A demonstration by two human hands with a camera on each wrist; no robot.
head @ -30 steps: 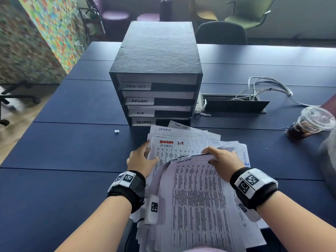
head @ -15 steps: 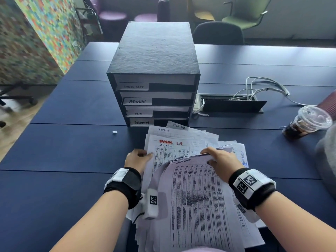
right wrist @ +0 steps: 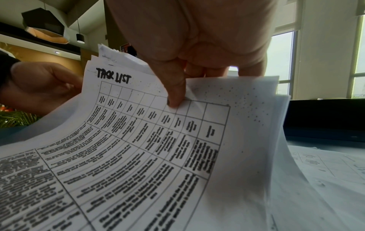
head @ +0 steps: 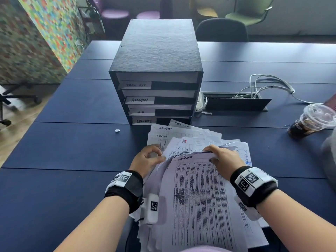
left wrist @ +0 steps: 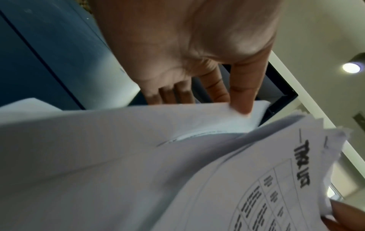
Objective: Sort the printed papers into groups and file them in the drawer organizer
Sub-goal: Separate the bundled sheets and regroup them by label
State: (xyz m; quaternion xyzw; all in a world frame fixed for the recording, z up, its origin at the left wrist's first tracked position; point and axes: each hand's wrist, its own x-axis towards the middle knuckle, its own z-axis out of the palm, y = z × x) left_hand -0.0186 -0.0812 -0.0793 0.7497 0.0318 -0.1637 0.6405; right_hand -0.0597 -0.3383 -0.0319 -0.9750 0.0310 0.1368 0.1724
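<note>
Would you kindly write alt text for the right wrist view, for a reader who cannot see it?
The right hand grips the top edge of a curved bundle of printed sheets, thumb pressed on a gridded page headed TASK LIST. The left hand holds the bundle's far side, and more papers lie flat on the dark table.

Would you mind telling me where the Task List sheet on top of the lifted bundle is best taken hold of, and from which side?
Take the Task List sheet at its far top edge, coming from the drawer organizer side. That edge is curled up off the spread papers, and the right hand already pinches it there.
</note>
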